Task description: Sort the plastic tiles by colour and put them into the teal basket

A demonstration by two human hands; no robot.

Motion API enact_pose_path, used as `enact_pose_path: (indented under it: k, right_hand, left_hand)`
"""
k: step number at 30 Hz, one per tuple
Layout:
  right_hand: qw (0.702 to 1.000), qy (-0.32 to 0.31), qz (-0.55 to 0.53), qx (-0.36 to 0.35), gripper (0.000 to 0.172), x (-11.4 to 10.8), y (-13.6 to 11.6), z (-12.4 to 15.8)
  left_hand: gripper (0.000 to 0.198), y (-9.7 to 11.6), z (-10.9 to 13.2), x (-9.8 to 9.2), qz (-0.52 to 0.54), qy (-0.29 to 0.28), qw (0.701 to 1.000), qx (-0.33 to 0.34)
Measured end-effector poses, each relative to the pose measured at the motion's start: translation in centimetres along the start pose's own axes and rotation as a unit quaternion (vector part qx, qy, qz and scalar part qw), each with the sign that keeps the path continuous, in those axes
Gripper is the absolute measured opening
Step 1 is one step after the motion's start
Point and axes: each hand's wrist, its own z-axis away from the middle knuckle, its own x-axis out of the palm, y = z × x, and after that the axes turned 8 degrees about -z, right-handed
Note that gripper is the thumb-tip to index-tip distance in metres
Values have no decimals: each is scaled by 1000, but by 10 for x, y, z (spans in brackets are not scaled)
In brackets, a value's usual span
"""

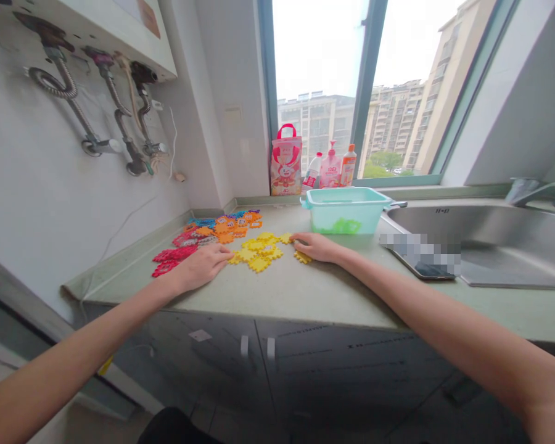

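Flat toothed plastic pieces lie on a pale green counter [305, 296], grouped by colour: yellow pieces [259, 250] in the middle, orange pieces [229, 227], red pieces [173, 256] and blue pieces [203, 221] further left. My left hand [203, 265] lies flat on the counter, fingers stretched, touching the left side of the yellow pieces. My right hand [317, 245] rests palm down at their right side, fingers extended over a few yellow pieces. Just behind my right hand stands a light turquoise tub [346, 206] holding green pieces [340, 227].
A steel sink [490, 240] with a tap [536, 191] fills the right. A phone [425, 256] lies on the sink's edge. A pink refill bag [285, 161] and bottles [333, 165] stand on the windowsill. Pipes and a heater hang on the left wall.
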Motion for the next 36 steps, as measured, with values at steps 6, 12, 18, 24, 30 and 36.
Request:
enact_pose_path:
  k: [6, 12, 18, 24, 30, 36]
  right_hand:
    - [1000, -11, -5, -11, 45, 0, 1, 1]
    - [1000, -7, -2, -12, 44, -1, -3, 1]
    - [1000, -8, -10, -25, 42, 1, -5, 0]
    - [999, -17, -10, -44, 42, 0, -7, 2]
    - [1000, -20, 10, -10, 38, -11, -12, 7]
    - [1000, -19, 24, -3, 34, -18, -9, 10]
  left_hand:
    - [54, -16, 5, 1, -13, -32, 999, 5]
    - [72, -21, 6, -12, -128, -77, 989, -8]
    - [70, 11, -18, -18, -81, -1, 997, -11]
    - [106, 35, -91, 19, 77, -88, 993, 5]
    - [103, 54, -142, 34, 109, -88, 989, 40]
    - [93, 60, -148, 35, 116, -94, 987, 56]
